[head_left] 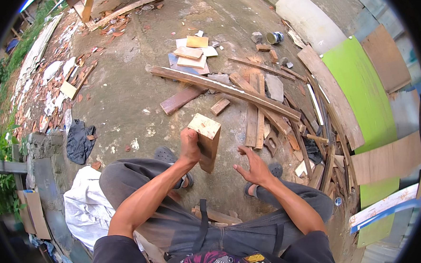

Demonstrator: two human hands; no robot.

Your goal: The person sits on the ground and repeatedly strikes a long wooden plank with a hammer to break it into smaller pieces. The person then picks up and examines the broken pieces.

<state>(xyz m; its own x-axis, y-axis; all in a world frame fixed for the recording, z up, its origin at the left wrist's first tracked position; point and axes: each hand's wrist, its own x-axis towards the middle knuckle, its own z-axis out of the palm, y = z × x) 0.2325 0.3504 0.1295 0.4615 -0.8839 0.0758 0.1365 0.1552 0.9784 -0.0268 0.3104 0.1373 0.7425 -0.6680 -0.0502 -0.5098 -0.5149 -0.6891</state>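
We grip the block [206, 140] one-handed in our left hand [190, 147], right hand [252, 165] open and empty beside it; it could slip onto our feet.

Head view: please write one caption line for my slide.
Left hand grips a wooden block; right hand open beside it.

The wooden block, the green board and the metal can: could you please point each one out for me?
wooden block [207, 140]: head view, on its front face beside the left hand [190, 147].
green board [360, 85]: head view, mid-panel.
metal can [275, 37]: head view, on its side.
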